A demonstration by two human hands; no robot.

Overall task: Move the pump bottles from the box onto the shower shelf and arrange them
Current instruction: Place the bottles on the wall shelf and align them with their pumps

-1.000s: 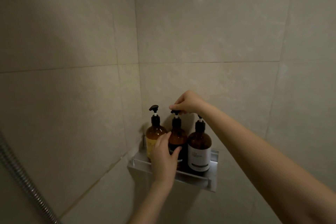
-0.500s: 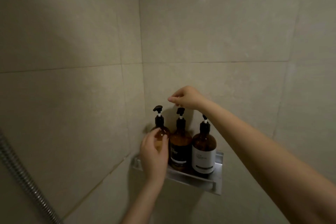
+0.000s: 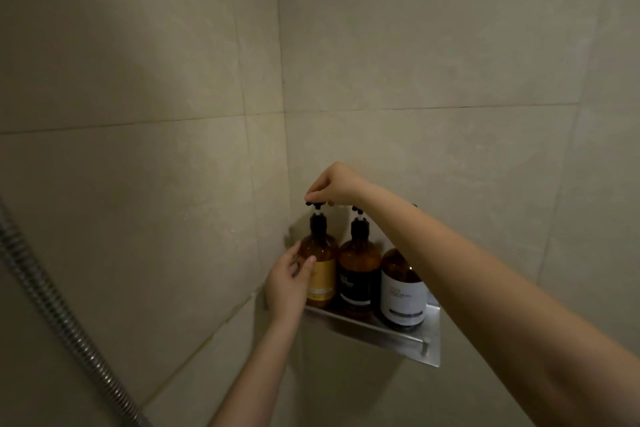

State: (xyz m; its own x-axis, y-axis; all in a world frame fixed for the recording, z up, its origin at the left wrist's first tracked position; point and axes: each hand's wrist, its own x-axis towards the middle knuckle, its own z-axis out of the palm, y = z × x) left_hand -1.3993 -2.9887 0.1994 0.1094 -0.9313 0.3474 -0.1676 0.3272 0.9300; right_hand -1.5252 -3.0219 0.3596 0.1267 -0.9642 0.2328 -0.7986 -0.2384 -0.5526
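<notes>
While our right hand [image 3: 334, 185] pinches the black pump head [image 3: 313, 205] of the yellow-labelled bottle [image 3: 322, 267] from above, fingertips drawn together on its nozzle, our left hand [image 3: 289, 284] curls round that bottle's amber body from the corner side, thumb across the front above the label. The bottle stands upright at the left end of the shelf [image 3: 381, 333], close to where the two tiled walls [image 3: 280, 80] meet. Just beside it stands the black-labelled bottle [image 3: 358, 270], and beyond that the white-labelled bottle [image 3: 401, 291], whose pump is hidden behind our right forearm. All three sit in a row on the metal shelf, labels facing us. We judge the moving finished as far as we can see, though the box is out of view, so we cannot tell whether more bottles wait in it. What remains looks like arranging only: probably turning this nozzle to match its neighbour, then letting go. A shower hose [image 3: 52, 305] hangs well apart at the left.
</notes>
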